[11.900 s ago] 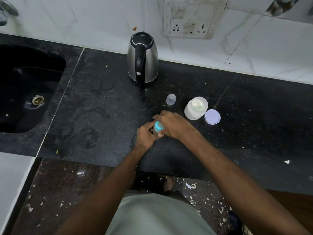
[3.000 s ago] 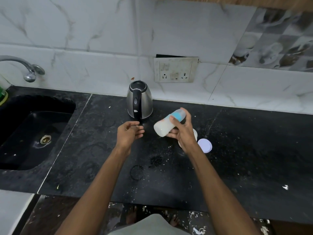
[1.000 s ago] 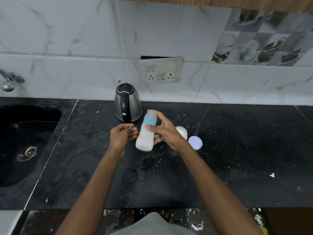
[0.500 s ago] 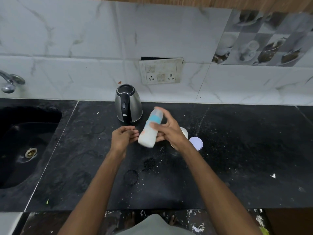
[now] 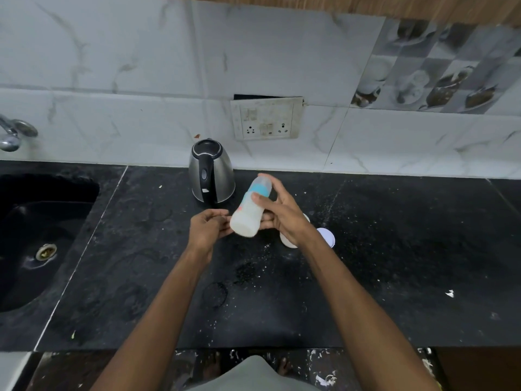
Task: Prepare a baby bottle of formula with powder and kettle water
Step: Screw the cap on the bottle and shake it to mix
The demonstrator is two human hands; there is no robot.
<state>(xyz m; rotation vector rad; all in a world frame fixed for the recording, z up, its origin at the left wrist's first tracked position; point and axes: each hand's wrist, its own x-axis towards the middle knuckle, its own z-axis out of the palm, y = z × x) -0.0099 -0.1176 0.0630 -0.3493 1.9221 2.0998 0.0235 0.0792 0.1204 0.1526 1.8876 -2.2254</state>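
Observation:
My right hand (image 5: pixel 282 213) grips a capped baby bottle (image 5: pixel 249 214) above the black counter; the bottle holds white liquid, has a blue collar and tilts with its top toward the kettle. My left hand (image 5: pixel 207 228) hovers just left of the bottle's base with its fingers loosely curled and nothing in it. The steel kettle (image 5: pixel 211 172) with a black handle stands upright by the wall behind the bottle. The white powder jar (image 5: pixel 287 240) is mostly hidden under my right wrist, and its round lid (image 5: pixel 327 237) lies beside it.
A black sink (image 5: pixel 36 235) with a metal drain sits at the left, with a tap (image 5: pixel 14 135) above it. A socket plate (image 5: pixel 266 118) hangs on the tiled wall. Powder specks and a small white scrap (image 5: pixel 450 293) lie on the counter (image 5: pixel 394 263).
Over the last second the bottle has tipped from nearly upright to slanted in my right hand. My left hand stays close by its base.

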